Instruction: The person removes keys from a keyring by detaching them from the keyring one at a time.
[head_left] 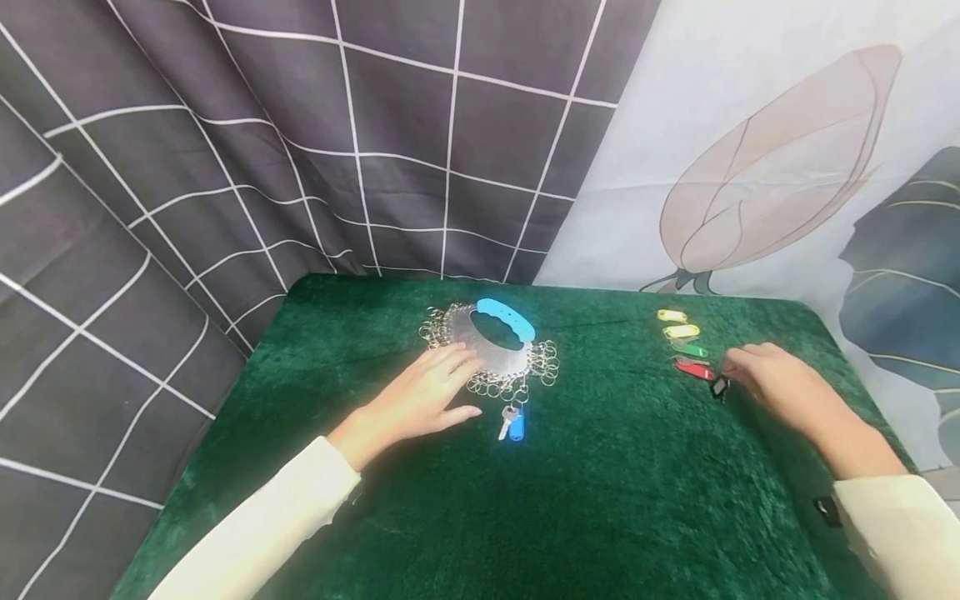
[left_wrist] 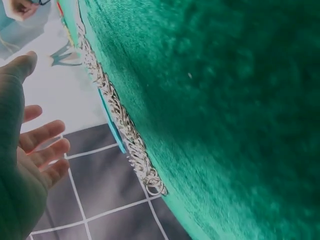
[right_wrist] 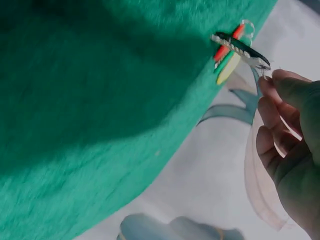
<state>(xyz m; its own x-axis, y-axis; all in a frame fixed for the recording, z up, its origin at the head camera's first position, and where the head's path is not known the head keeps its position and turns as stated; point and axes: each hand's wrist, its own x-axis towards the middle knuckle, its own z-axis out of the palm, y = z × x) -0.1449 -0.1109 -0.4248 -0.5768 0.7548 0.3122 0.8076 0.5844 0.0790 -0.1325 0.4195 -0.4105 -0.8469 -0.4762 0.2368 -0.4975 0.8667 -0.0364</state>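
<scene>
A silvery key holder plate (head_left: 501,357) with a light blue grip (head_left: 507,317) and many small hook rings lies on the green cloth. One key (head_left: 506,423) with a blue key tag (head_left: 517,425) hangs from its near edge. My left hand (head_left: 427,387), fingers extended, is over the plate's left part; the left wrist view shows this palm (left_wrist: 30,165) holding nothing. On the right, my right hand (head_left: 780,385) pinches a black key tag (head_left: 720,386) by its ring, between thumb and forefinger (right_wrist: 270,87). A key seems to lie along the tag (right_wrist: 242,47).
Beside the right hand lie a red key tag (head_left: 693,369), a green one (head_left: 688,350) and two yellow ones (head_left: 681,331), in a row going back. A dark grid curtain (head_left: 397,108) and a pale flowered one (head_left: 637,167) stand behind the green-covered table (head_left: 480,517).
</scene>
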